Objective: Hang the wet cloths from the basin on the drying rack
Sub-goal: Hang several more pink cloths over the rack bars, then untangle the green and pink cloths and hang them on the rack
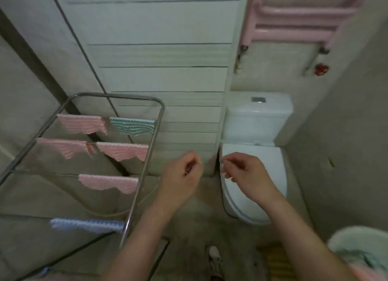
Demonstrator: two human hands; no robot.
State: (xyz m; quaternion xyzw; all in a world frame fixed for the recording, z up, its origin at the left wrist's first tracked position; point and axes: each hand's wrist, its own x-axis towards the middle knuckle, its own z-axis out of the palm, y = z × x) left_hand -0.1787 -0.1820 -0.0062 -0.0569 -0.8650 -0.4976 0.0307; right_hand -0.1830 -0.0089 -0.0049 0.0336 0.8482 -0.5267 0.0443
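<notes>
The basin (346,236) sits at the lower right, with wet cloths (362,258) still heaped inside, so the job looks unfinished. A shoe (214,257) stands on the floor below the arms. Drips from any cloth carried across could wet that floor and make it slippery.

The left hand (180,178) and right hand (245,173) are raised side by side, a little apart. The fingers of both are curled in toward the thumbs, as if pinching. I cannot tell whether a cloth is stretched between them, as only a faint smear shows there. A loose corner grip would likely drop a cloth onto the floor or the toilet (273,163) just beyond the right hand.

The left forearm runs close beside the rack (147,155). A sideways swing could knock the frame and shake cloths off. The near rails hold a blue cloth (88,225) and a pink cloth (109,183). The farther rails are fuller, ending with a green cloth (133,125), so reaching over could drag hung ones loose.
</notes>
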